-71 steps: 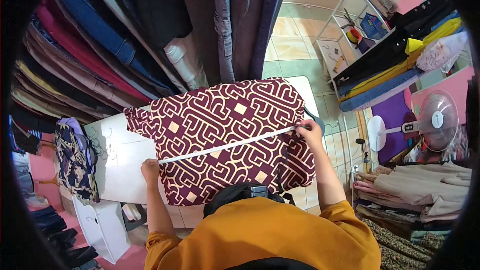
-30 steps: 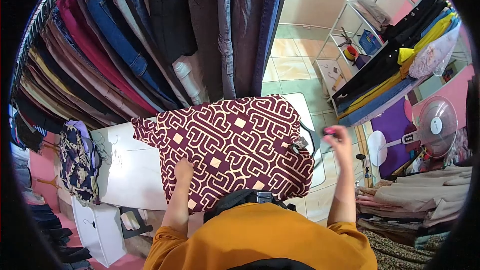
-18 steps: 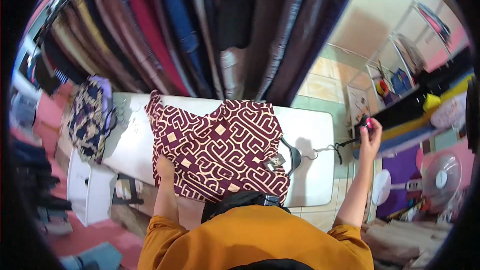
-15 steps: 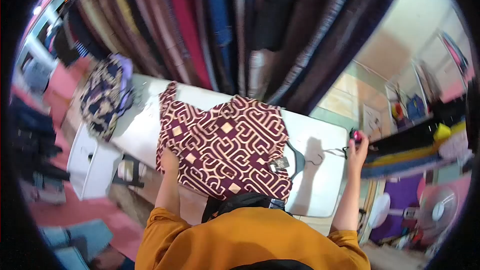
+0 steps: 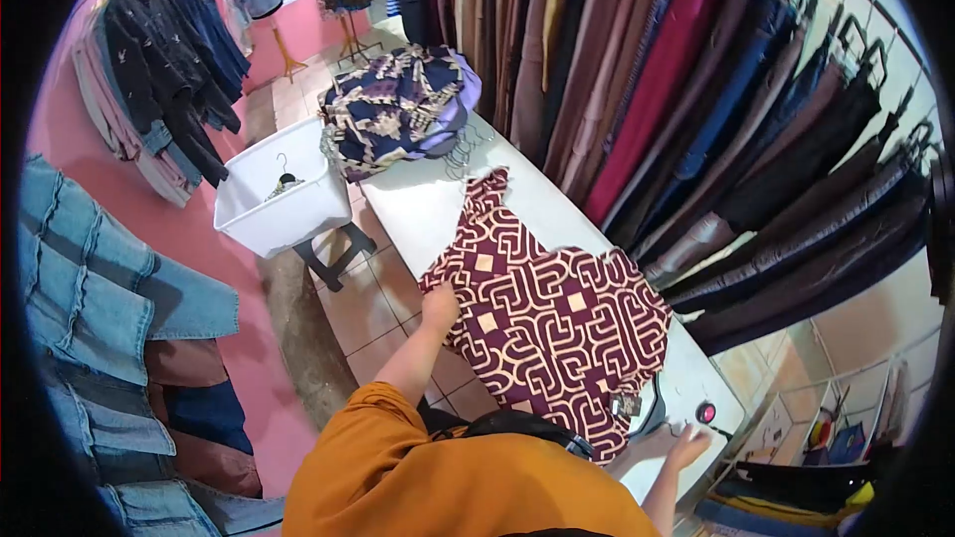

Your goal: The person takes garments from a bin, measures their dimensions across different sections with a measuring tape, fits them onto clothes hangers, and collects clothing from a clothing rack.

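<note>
A maroon and cream patterned blouse point(image 5: 557, 323) lies spread on the white table point(image 5: 398, 199), one sleeve pointing toward the far end. My left hand point(image 5: 441, 308) is closed on its left edge. A dark hanger point(image 5: 652, 406) sticks out at the blouse's neck, beside a dark tag point(image 5: 625, 405). At the table's near right end, my right hand point(image 5: 686, 447) has its fingers loosely apart, just short of a small round pink and black object point(image 5: 706, 413) on the table. What that object is I cannot make out.
A heap of dark patterned clothes point(image 5: 398, 109) lies at the table's far end, with wire hangers point(image 5: 463, 151) beside it. A white bin point(image 5: 284, 189) on a dark stool point(image 5: 336, 254) stands to the left. Hanging trousers point(image 5: 647, 89) line the right; denim point(image 5: 90, 268) hangs at left.
My view has swung left, bringing the white bin and hanging denim into full sight. My right hand has let go of the pink and black object. My left hand stays at the blouse's edge.
</note>
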A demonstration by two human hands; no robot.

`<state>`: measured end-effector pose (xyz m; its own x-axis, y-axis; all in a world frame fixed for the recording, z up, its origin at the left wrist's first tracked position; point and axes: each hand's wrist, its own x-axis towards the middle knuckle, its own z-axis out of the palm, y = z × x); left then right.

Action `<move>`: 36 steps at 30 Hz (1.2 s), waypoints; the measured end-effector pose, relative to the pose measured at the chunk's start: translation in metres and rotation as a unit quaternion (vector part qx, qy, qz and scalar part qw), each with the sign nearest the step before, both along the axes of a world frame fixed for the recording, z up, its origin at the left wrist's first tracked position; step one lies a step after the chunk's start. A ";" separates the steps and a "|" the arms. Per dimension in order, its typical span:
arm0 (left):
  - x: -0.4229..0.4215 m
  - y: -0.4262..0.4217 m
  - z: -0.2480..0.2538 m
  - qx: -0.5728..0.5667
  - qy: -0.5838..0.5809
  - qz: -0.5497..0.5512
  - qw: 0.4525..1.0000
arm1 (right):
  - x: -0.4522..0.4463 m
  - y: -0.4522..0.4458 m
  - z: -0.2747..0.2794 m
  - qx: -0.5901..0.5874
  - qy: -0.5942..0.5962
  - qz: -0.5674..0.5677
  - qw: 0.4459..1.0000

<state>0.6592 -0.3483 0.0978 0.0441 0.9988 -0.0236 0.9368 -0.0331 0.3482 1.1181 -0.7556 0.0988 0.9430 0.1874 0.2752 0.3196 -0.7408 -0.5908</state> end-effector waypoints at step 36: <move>-0.328 -0.004 0.109 0.087 -0.301 -0.161 0.936 | -0.656 0.464 0.338 0.174 0.424 0.784 0.420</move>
<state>0.3313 -0.3523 0.2069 0.2961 0.9177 0.2648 0.5047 -0.3857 0.7724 0.4620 -0.2914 0.4366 -0.4760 0.8478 0.2339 -0.1818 0.1654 -0.9693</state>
